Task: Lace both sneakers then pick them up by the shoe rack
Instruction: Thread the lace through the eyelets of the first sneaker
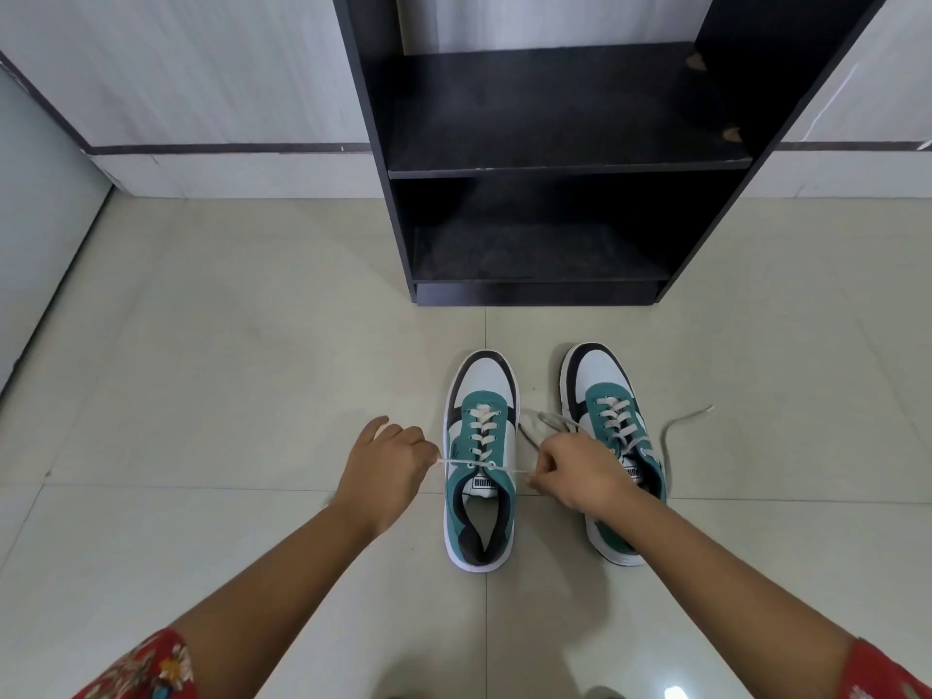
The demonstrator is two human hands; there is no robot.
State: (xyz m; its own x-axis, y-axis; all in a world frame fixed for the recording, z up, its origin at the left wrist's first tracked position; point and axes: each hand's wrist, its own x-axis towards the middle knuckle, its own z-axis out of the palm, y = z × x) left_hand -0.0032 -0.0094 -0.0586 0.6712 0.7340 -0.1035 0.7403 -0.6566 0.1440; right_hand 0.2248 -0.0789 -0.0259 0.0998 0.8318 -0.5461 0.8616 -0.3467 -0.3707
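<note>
Two teal, white and black sneakers stand side by side on the floor, toes toward the rack. The left sneaker (481, 431) is laced up to its top eyelets, and its white lace (499, 467) runs taut out to both sides. My left hand (386, 471) pinches the left end of that lace; my right hand (580, 476) pinches the right end. My right hand and forearm cover the back half of the right sneaker (605, 391). That shoe's lace ends (676, 431) lie loose on the tiles.
A black shoe rack (549, 166) with open shelves stands against the wall just beyond the sneakers. Beige floor tiles (227, 370) spread to the left and right. A pale wall panel runs along the far left edge.
</note>
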